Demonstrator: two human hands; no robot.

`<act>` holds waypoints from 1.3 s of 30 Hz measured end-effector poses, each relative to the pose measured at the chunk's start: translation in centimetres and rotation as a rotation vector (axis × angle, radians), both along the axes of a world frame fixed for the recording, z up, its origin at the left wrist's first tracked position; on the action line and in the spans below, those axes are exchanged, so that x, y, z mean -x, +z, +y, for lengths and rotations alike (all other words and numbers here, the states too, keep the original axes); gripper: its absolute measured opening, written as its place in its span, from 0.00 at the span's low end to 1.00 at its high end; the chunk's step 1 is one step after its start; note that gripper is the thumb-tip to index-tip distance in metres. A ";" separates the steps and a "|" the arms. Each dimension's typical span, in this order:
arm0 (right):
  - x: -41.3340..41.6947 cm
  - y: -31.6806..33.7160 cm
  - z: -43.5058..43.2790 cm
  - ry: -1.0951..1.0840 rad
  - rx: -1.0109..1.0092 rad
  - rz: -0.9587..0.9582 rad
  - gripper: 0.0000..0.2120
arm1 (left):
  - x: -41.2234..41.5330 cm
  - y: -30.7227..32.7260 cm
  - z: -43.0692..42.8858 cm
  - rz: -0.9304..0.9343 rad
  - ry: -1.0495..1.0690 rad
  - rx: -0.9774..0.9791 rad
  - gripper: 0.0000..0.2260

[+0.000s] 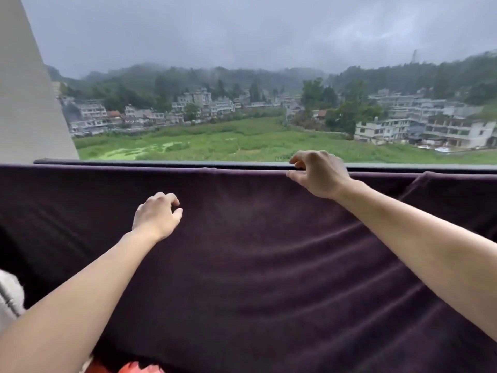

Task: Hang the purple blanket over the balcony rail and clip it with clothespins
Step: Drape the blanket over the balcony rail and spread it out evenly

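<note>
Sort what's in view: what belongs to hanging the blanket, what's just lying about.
Job: purple blanket, balcony rail, right hand gripping its top edge, left hand. No clothespins visible.
Lying about: white fluffy thing, orange-red thing.

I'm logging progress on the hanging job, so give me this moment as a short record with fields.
blanket: purple blanket draped over the balcony rail, creased at right
left hand: in front of the blanket, fingers loosely curled, holding nothing
right hand: grips the blanket's top edge at the rail
clothespins: none visible
beyond: green field, houses, misty hills
</note>
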State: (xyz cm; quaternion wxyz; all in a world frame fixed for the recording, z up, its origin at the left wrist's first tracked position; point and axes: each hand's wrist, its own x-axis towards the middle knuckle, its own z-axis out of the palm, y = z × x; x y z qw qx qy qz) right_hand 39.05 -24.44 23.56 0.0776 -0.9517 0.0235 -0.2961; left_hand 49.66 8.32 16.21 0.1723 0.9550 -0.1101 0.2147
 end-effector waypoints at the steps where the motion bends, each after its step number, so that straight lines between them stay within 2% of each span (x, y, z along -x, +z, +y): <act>1: -1.6 0.3 1.3 0.020 0.017 0.005 0.18 | -0.7 0.0 1.1 0.005 0.014 0.001 0.09; 7: -11.5 0.1 6.7 0.103 0.057 0.138 0.24 | -7.5 1.6 3.7 -0.027 0.006 -0.043 0.16; 10: -15.5 -0.8 7.5 0.141 -0.001 0.205 0.16 | -11.6 2.9 2.7 -0.062 -0.054 -0.092 0.20; 12: -17.2 -1.4 7.3 0.185 -0.080 0.165 0.10 | -14.3 3.2 1.9 -0.056 -0.107 -0.151 0.22; 16: -19.2 -1.4 7.1 0.213 -0.078 0.168 0.08 | -18.5 2.6 2.2 -0.114 -0.212 -0.293 0.20; 20: -20.9 -1.9 7.6 0.200 -0.038 0.202 0.11 | -20.4 2.0 3.4 -0.169 -0.381 -0.108 0.19; 23: -22.4 -1.5 9.6 0.200 -0.087 0.112 0.12 | -20.8 2.4 3.9 -0.051 -0.518 0.065 0.18; 27: -24.6 -0.3 13.2 0.211 -0.113 0.047 0.11 | -21.7 3.0 4.6 0.048 -0.641 0.238 0.09; 31: -25.8 -0.1 15.5 0.135 -0.144 0.012 0.10 | -22.5 2.9 5.0 -0.087 -0.647 0.299 0.02; 36: -25.4 0.2 17.2 -0.013 -0.198 -0.030 0.10 | -24.3 2.8 7.2 -0.259 -0.653 0.188 0.04; 39: -24.8 1.2 18.6 -0.046 -0.202 -0.083 0.09 | -27.2 4.8 11.2 -0.349 -0.553 0.248 0.04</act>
